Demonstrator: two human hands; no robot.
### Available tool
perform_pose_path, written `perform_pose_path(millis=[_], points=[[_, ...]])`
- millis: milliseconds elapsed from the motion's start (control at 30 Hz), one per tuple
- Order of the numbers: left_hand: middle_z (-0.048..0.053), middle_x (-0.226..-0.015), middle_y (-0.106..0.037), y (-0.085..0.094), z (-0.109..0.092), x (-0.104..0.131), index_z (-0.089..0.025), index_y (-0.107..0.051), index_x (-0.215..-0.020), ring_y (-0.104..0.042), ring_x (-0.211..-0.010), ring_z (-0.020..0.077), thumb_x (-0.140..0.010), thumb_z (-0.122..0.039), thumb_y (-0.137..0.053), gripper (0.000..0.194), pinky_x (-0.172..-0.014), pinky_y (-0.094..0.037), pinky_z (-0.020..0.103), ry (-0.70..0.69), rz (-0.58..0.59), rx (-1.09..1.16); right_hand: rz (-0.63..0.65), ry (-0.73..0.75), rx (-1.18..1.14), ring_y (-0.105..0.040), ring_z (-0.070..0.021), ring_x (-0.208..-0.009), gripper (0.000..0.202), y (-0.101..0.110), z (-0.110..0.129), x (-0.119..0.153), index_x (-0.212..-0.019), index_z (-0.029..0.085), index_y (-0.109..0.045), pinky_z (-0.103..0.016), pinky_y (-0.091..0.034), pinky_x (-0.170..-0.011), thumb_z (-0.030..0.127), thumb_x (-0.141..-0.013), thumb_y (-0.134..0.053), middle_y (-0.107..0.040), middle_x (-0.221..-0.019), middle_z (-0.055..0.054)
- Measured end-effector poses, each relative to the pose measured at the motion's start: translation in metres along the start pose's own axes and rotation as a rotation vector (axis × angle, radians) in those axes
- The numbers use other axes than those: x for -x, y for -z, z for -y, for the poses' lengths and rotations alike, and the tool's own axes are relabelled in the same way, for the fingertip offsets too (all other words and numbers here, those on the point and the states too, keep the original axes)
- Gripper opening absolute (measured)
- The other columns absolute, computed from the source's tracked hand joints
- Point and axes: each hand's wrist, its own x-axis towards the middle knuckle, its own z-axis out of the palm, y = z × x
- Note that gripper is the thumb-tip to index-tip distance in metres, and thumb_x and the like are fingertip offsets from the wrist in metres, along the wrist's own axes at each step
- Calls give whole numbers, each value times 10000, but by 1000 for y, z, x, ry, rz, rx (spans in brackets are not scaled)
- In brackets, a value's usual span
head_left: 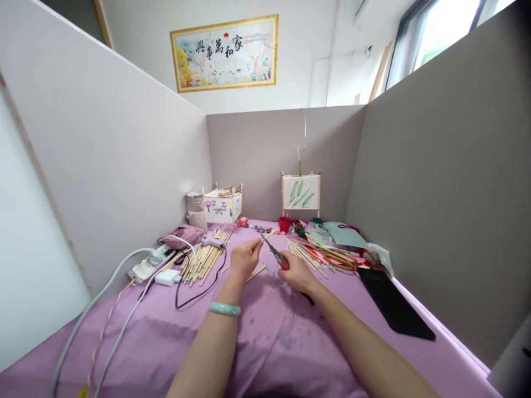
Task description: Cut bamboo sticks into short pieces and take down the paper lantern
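Note:
My left hand (244, 260), with a pale green bangle on its wrist, is closed in a pinch on a thin wooden stick (270, 234) that points up to the right. My right hand (297, 272) grips pliers (271, 249) with long narrow grey jaws and red on the grips. Their jaws cross close to the stick by my left fingertips; whether they touch it I cannot tell. Below my hands another wooden stick (256, 273) lies on the purple cloth (265, 337). Part of a dark strip shows under my right wrist.
Left lie a bundle of sticks (205, 260), a glue gun (213, 241), a power strip (145, 268) and cables. Behind stand two stick frames with painted panels (222, 207), (301, 192) and a red cup (284, 224). At right are craft materials (344, 257) and a black flat object (394, 304).

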Motion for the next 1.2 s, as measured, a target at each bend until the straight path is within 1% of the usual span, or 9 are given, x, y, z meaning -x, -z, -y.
perform_pose_path(millis=[133,200,367,500,667,867,1000,1100,1200], points=[[35,-793,-701,3,1,0,-236,-718,-974,-609,-699,138,-890,-320,-520,231,-643,-393,228,22,-133,-77,15,-20,-41,-463,-138,-643,254,8,-4,1,-853,180,-590,-233,-296,-594,163,-605,-539,-534,-688,25],[29,-769,-683,3,1,0,-255,-721,-983,-594,-684,141,-881,-324,-537,221,-615,-371,231,30,-164,-145,24,-40,-66,-481,-144,-661,275,11,-5,1,-871,175,-609,-235,-308,-605,162,-604,-543,-565,-717,15],[21,-739,-657,2,0,2,-283,-717,-1008,-560,-632,132,-885,-354,-528,236,-573,-332,238,2,-159,-176,-8,-91,-92,-506,-155,-686,256,14,-2,2,-858,175,-635,-235,-319,-608,170,-619,-545,-613,-744,-2],[20,-738,-654,3,-3,3,-274,-716,-1007,-547,-611,121,-896,-374,-503,260,-583,-335,237,-33,-123,-149,-47,-81,-80,-504,-152,-665,193,16,0,3,-807,173,-638,-238,-325,-603,197,-635,-555,-603,-702,3],[17,-726,-646,3,-4,3,-261,-720,-979,-542,-602,113,-901,-377,-495,265,-584,-336,233,-52,-114,-134,-44,-81,-89,-514,-151,-664,159,18,2,4,-769,169,-640,-243,-349,-608,206,-636,-560,-587,-664,12],[20,-742,-648,4,-5,3,-244,-705,-1004,-552,-617,109,-913,-373,-480,275,-604,-351,225,-76,-84,-107,117,-217,-428,-555,-144,-578,285,18,9,8,-909,143,-620,-250,-410,-544,211,-636,-576,-603,-668,-5],[36,-751,-661,3,-3,3,-210,-698,-991,-577,-660,123,-923,-334,-466,271,-621,-363,224,-117,-48,-115,166,-212,-494,-532,-133,-514,296,18,11,10,-906,135,-610,-246,-401,-492,211,-621,-578,-574,-595,13],[34,-706,-650,2,-1,2,-197,-705,-912,-573,-637,119,-920,-328,-476,264,-613,-372,217,-126,-72,-62,233,-214,-588,-518,-129,-490,308,21,8,9,-901,131,-605,-243,-390,-474,203,-603,-579,-555,-553,23],[31,-691,-642,1,-2,1,-193,-707,-877,-567,-623,115,-912,-327,-494,254,-608,-385,215,-137,-100,18,308,-180,-750,-523,-121,-499,343,23,-3,7,-909,137,-608,-239,-395,-483,165,-568,-598,-566,-591,25]])
